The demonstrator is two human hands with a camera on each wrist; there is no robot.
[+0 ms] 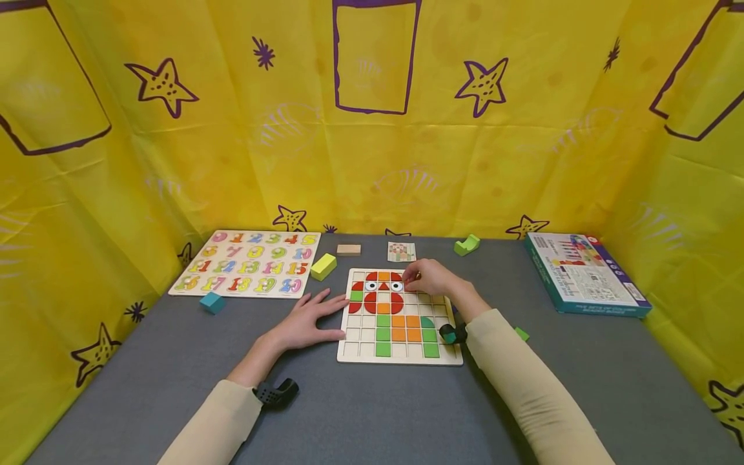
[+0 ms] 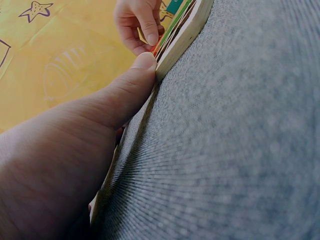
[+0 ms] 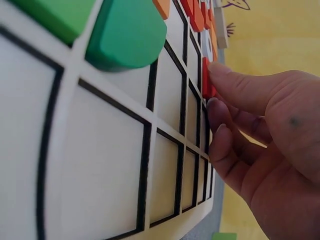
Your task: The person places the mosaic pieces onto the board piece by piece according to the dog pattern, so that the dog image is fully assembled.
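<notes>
The wooden grid board (image 1: 360, 335) lies on the table, with red, orange, green and eye-printed tiles in part of its squares. My left hand (image 1: 306, 321) lies spread at the board's left edge. In the left wrist view its thumb (image 2: 145, 61) touches the board's corner. My right hand (image 1: 433, 278) is over the upper right of the pattern, just beside the right eye tile (image 1: 396, 286). Seen from the right wrist, thumb and fingertips pinch a red tile (image 3: 206, 79) at the grid. A rounded dark green tile (image 3: 131, 35) sits nearer that camera.
Behind the board lie a small pattern card (image 1: 402, 252) and a plain wooden block (image 1: 349, 250). A yellow block (image 1: 323, 267), a number board (image 1: 247, 266) and a blue block (image 1: 212, 303) are at left. A light green curved block (image 1: 467, 245) and a box (image 1: 587, 274) stand right.
</notes>
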